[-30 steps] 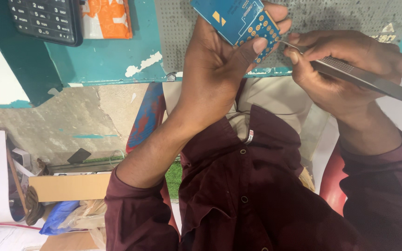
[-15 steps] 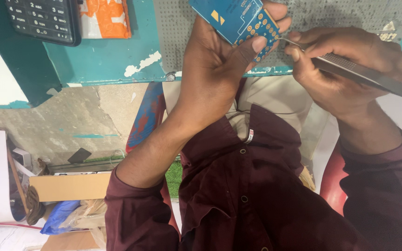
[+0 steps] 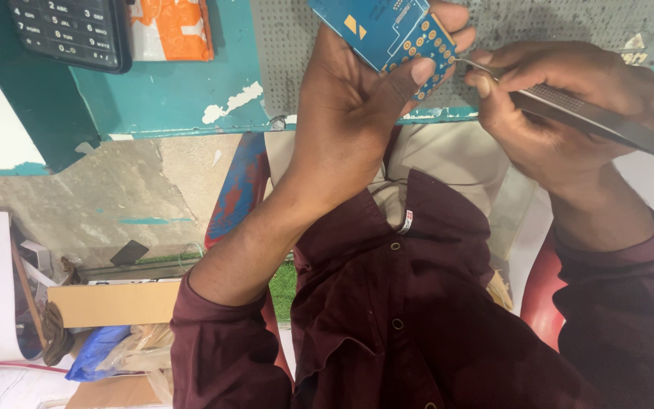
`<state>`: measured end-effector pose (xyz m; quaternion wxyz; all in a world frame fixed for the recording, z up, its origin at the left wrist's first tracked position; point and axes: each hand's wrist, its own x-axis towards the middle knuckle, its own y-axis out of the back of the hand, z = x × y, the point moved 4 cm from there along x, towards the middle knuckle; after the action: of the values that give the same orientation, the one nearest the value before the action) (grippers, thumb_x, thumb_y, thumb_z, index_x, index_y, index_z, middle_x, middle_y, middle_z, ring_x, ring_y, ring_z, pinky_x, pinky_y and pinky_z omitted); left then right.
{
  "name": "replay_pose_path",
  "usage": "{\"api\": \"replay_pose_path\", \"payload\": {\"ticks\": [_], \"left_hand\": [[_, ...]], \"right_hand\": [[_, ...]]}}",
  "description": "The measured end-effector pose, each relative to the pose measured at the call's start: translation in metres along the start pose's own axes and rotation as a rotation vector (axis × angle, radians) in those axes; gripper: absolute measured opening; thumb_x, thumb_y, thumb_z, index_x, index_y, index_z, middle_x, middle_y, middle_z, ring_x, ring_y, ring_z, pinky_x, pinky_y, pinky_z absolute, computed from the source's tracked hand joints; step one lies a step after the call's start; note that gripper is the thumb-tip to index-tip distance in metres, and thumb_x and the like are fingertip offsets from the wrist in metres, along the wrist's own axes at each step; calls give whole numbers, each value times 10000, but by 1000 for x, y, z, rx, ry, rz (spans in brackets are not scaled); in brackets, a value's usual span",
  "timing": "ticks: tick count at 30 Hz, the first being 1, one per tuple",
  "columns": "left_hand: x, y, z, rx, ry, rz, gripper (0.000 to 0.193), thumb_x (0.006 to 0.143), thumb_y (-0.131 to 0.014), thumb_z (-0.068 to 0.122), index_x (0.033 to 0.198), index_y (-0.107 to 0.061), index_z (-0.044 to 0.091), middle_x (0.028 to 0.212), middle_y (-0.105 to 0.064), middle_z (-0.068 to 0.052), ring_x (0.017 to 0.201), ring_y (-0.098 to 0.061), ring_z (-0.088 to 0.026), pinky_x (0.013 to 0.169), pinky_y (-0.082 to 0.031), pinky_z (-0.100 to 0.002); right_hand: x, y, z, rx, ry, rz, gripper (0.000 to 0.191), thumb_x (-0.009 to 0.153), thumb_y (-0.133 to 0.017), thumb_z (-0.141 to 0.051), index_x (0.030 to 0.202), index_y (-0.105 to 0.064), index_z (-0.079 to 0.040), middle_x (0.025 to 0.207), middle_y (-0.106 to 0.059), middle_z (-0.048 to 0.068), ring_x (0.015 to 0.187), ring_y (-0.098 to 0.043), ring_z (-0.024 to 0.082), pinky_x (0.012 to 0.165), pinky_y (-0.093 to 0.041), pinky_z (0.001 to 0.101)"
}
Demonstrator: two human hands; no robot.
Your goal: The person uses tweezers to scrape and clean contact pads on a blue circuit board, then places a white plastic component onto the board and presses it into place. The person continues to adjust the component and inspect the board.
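Location type: small electronics repair workshop; indicators follow. Work surface: a teal-painted desk (image 3: 183,98) with chipped paint, carrying a grey perforated mat (image 3: 569,23); a black keypad device (image 3: 70,30) lies on it; a blue circuit board (image 3: 387,30) and steel tweezers (image 3: 592,117) are in use; cardboard boxes (image 3: 107,303) and plastic bags (image 3: 100,352) clutter the floor.

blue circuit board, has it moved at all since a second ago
No. The blue circuit board sits in the left hand at the same spot against the grey perforated mat, with the tweezers at its edge.
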<state>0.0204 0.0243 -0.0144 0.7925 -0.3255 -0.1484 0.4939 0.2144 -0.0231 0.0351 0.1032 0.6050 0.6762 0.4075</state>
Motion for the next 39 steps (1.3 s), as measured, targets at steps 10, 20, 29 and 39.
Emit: {"api": "replay_pose_path", "payload": {"ticks": [10,20,29,39], "left_hand": [[7,-6,11,4,110,68,396,1068,-529,-115,1398,-333,-16,1379,-620,-207,1307,-651,-279,1106,-605,-349],[3,-3,5,19,44,27,351,1125,-533,-129,1415,-365,-23,1366,-624,-201,1302,-652,-265,1163,-592,-361],[6,-5,10,35,129,81,366,1068,-538,-110,1384,-371,-30,1373,-634,-204,1283,-670,-280,1078,-630,-332],[5,-4,10,55,55,30,380,1116,-553,-84,1428,-357,7,1357,-640,-171,1283,-676,-241,987,-656,-275]], "right_hand": [[1,-1,0,10,21,7,148,1042,-794,74,1072,-649,69,1040,-743,201,977,-791,266,822,-661,273],[3,-1,0,8,44,14,143,1024,-786,63,1073,-652,70,1037,-747,196,961,-791,265,802,-655,272],[4,1,-4,-49,21,-4,172,1037,-823,49,1045,-652,52,1019,-747,191,932,-784,261,773,-635,270],[2,0,-1,-28,41,10,181,1055,-821,43,1055,-641,62,1021,-748,191,951,-792,265,775,-644,271]]}}
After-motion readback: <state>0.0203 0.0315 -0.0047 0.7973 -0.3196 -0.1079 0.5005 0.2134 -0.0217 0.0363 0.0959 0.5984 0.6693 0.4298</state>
